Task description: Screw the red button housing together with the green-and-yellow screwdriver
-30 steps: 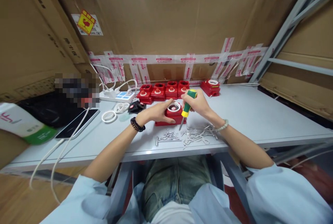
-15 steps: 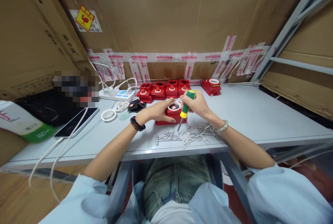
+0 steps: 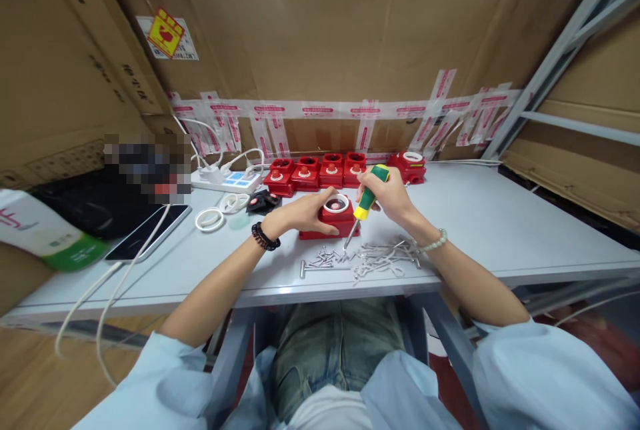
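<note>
We find the fingers of the right hand (image 3: pixel 390 195) wrapped round the green-and-yellow handle of a screwdriver (image 3: pixel 372 193). The left hand (image 3: pixel 300 212) straddles a red housing (image 3: pixel 345 225), thumb on the near face; we cannot tell how the far fingertips sit.

Taking that housing as the dial's centre, with twelve pointing away from the wearer, we note it stands on the table (image 3: pixel 500 217) topped by a white ring (image 3: pixel 327 206). The driver's tip slants down at five o'clock, beside loose screws (image 3: pixel 323 258) at six; we cannot confirm contact. Tangled metal hooks (image 3: pixel 385 258) lie at four. Four red units (image 3: pixel 306 173) stand at eleven to one, black parts (image 3: pixel 263 203) at ten, spare rings (image 3: pixel 210 221) at nine.

In our judgement, a careless sweep of the tip could scatter screws over the near edge. The hooks could snag the right wrist's bracelet (image 3: pixel 436 241), and a slack left grip could let the housing slide.
</note>
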Demonstrator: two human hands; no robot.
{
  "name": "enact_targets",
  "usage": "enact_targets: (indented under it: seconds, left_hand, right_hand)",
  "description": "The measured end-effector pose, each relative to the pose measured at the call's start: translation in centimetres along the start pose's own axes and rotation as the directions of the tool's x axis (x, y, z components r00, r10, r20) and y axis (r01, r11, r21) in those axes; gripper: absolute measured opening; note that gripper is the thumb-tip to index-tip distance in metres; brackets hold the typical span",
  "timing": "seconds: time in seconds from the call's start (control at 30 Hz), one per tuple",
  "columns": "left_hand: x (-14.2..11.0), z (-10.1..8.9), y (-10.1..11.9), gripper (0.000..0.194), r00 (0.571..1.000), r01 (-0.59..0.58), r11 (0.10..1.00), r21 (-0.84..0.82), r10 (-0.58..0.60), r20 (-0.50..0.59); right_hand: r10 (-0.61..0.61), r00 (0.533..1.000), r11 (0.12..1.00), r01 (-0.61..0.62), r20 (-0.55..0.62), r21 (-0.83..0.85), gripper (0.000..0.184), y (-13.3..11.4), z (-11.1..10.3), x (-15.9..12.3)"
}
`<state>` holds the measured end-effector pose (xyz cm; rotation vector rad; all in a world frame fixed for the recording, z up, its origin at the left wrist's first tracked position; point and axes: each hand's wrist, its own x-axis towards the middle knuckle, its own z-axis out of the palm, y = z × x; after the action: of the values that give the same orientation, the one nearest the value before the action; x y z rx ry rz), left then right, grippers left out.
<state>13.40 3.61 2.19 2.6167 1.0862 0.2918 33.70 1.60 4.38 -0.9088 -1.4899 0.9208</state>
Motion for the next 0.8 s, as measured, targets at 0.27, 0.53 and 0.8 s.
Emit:
enact_targets:
  seconds: [0.27, 0.53, 0.8]
  left_hand:
    - [0.0, 0.2, -0.2, 0.084, 1.0, -0.01, 1.0, -0.015, 0.01, -0.021]
    - [0.0, -0.1, 0.1, 0.087, 1.0, 0.029, 0.999, -0.03, -0.029, 0.002]
    - [-0.1, -0.1, 0.1, 0.088, 0.999, 0.045, 0.999, -0.006, -0.045, 0.019]
  right_hand:
    - [0.025, 0.997, 0.999, -0.021, -0.073, 0.05, 0.022, 0.1, -0.2, 0.4]
    - [0.001, 0.945, 0.984, 0.057, -0.327, 0.168, 0.025, -0.6, -1.8, 1.8]
    - [0.071, 0.833, 0.992, 0.0, -0.548, 0.13, 0.021, 0.9, -3.8, 4.2]
